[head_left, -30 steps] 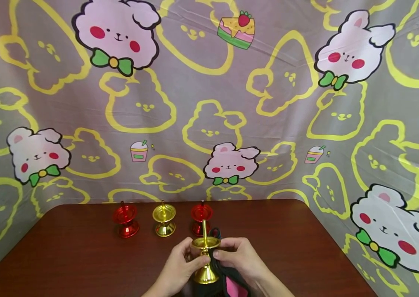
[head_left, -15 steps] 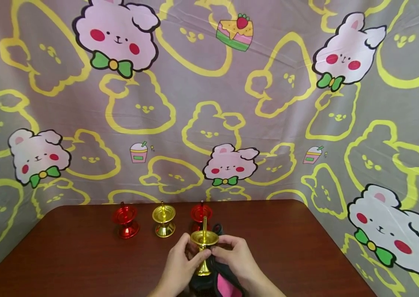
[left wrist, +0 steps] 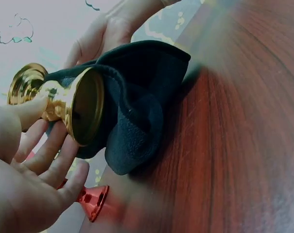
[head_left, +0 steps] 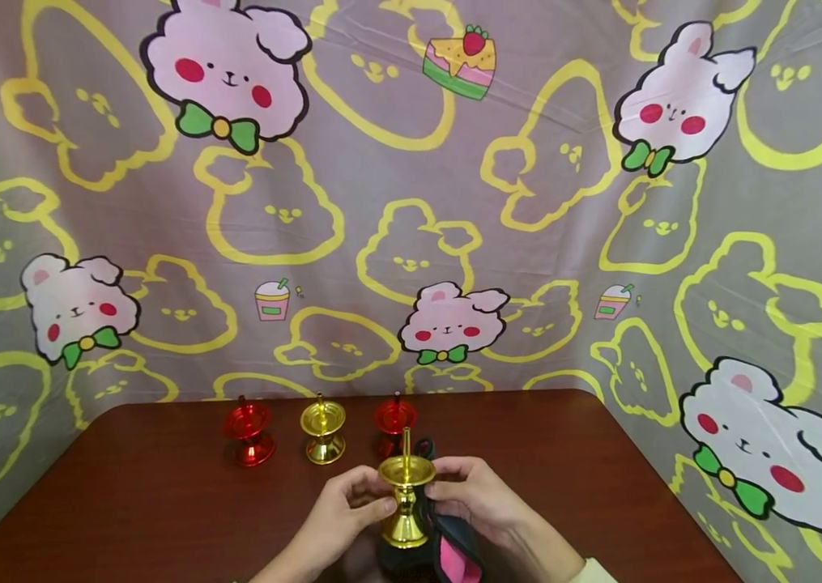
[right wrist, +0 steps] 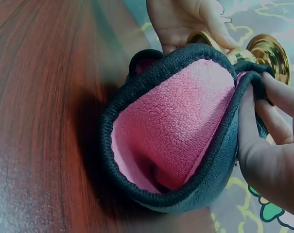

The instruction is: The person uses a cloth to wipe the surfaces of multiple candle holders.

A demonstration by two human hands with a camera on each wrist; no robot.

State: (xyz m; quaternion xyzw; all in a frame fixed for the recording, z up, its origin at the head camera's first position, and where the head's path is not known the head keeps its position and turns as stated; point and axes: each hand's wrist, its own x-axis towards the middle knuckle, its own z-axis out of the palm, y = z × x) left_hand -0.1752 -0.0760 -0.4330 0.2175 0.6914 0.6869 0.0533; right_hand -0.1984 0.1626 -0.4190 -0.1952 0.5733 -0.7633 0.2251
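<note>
A gold candle holder (head_left: 406, 530), with a dished top and a thin upright spike, stands nearly upright between both hands, close over the front of the table. My left hand (head_left: 349, 506) grips its narrow stem, thumb on the near side and fingers behind. My right hand (head_left: 479, 495) pinches a black cloth piece (right wrist: 210, 194) with bound edges and a pink fleece lining against the holder's right side. In the right wrist view the cloth gapes, showing its pink inside. From the left wrist view, its black folds (left wrist: 137, 121) lie behind the holder's flared base.
Along the far side of the brown table (head_left: 163, 502) stand a red candle holder (head_left: 250, 445), a gold one (head_left: 325, 444) and another red one (head_left: 394, 417), partly hidden behind the held holder. A cartoon-printed curtain (head_left: 411, 162) surrounds the table's back and sides.
The held candle holder rose and tipped slightly, then came back nearer upright. My left thumb has slid from the front of the stem to its left side; my right hand keeps the cloth beside it.
</note>
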